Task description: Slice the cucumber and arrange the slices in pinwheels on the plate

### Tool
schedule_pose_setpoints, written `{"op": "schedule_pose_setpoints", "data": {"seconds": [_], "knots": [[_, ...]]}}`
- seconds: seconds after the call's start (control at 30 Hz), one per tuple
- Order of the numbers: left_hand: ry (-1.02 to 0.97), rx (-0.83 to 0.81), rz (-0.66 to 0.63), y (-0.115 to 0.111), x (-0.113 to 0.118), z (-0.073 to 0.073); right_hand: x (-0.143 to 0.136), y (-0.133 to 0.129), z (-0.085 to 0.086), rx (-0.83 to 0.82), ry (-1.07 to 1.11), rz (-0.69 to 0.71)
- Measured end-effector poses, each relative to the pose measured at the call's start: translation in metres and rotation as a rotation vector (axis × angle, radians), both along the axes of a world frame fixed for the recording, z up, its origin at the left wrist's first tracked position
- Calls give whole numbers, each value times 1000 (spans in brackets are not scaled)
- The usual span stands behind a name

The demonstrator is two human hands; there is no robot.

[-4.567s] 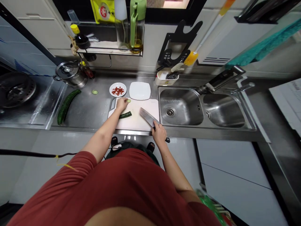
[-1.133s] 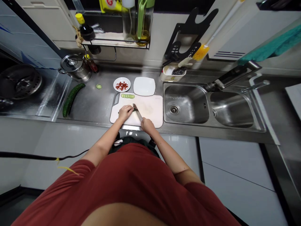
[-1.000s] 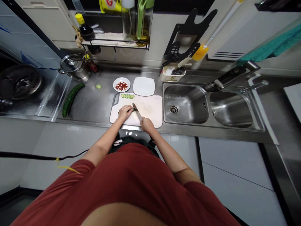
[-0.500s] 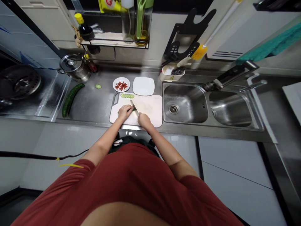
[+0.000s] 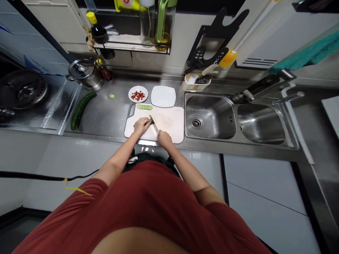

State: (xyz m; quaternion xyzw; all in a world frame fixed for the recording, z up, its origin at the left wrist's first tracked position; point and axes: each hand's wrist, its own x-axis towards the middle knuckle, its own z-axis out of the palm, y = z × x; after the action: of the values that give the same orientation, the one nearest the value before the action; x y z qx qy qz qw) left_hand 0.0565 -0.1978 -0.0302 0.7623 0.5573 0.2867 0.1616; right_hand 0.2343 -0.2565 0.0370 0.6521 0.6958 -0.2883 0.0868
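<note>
On the white cutting board [image 5: 172, 121], my left hand [image 5: 142, 126] is closed over a dark green piece of cucumber [image 5: 152, 122], most of it hidden under the fingers. My right hand [image 5: 164, 138] grips a kitchen knife [image 5: 154, 125] by its handle. The blade slants up and left, with its side right by the cucumber's end near my left fingertips. Several pale green cucumber slices [image 5: 144, 107] lie overlapping in a row along the board's top left edge.
Behind the board stand a plate [image 5: 131, 99] of chopped red pieces and a white square plate [image 5: 163, 96]. A whole cucumber [image 5: 79, 112], a cut end [image 5: 112, 96] and a steel pot [image 5: 89, 79] are to the left. A double sink [image 5: 209, 132] adjoins the board's right.
The knife and my right hand have shifted slightly toward my body. My left hand stays on the cucumber. The whole view has moved a little.
</note>
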Motion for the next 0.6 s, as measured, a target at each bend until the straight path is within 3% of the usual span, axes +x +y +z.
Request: {"op": "schedule_pose_setpoints", "data": {"seconds": [0.6], "knots": [[13,4,2,0,0,1,-21,27,6,25,28,-16]]}}
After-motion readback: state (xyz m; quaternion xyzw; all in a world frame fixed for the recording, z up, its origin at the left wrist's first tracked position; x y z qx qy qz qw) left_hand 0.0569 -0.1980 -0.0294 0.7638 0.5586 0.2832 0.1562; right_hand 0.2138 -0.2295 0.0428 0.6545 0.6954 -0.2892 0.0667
